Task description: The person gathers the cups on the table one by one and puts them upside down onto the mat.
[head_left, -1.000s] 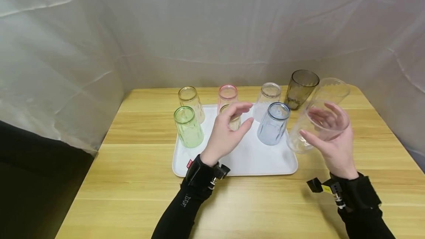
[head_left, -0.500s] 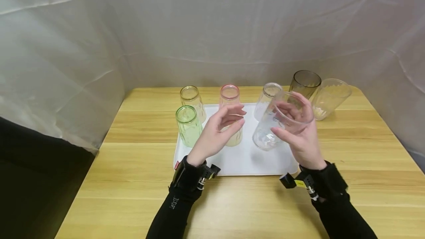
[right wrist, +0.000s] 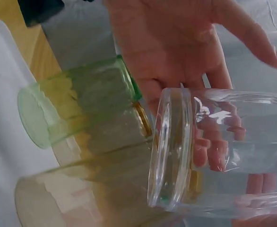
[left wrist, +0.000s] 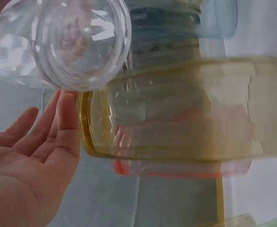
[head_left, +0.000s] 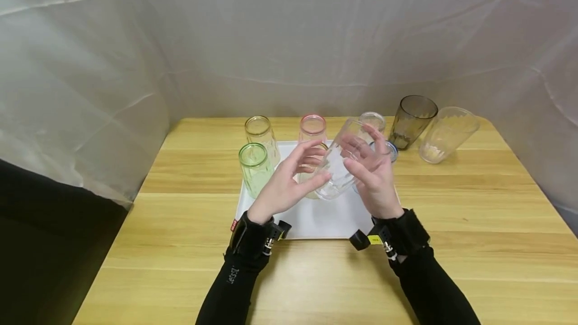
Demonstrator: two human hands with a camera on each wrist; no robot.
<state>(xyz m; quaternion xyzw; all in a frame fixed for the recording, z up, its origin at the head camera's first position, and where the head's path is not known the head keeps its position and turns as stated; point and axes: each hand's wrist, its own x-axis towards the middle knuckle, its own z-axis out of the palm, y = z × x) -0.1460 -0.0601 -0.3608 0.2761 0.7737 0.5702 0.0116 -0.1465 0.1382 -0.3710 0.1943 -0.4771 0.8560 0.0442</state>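
Observation:
My right hand [head_left: 368, 172] grips a clear ribbed glass [head_left: 336, 167], tilted on its side above the white tray [head_left: 316, 222]. In the right wrist view its fingers [right wrist: 214, 142] show through the clear glass [right wrist: 223, 146]. My left hand [head_left: 289, 179] is open beside it, palm facing the glass. In the left wrist view the left hand's fingertips [left wrist: 65, 101] lie right at the base of the clear glass [left wrist: 63, 42]. Just behind the hands a pale yellow cup [left wrist: 186, 109] stands upside down on the tray.
More upturned cups stand on the tray: green [head_left: 255, 167], yellow [head_left: 259, 132], pink [head_left: 312, 127], clear [head_left: 374, 119], and a blue one [head_left: 392, 150] mostly hidden. A dark grey cup [head_left: 413, 114] and a clear cup [head_left: 447, 132] stand upright on the wooden table [head_left: 474, 214] at back right.
My right hand has carried the clear glass leftward from the table's right side to over the tray, up against my left hand. The left hand has drawn back slightly.

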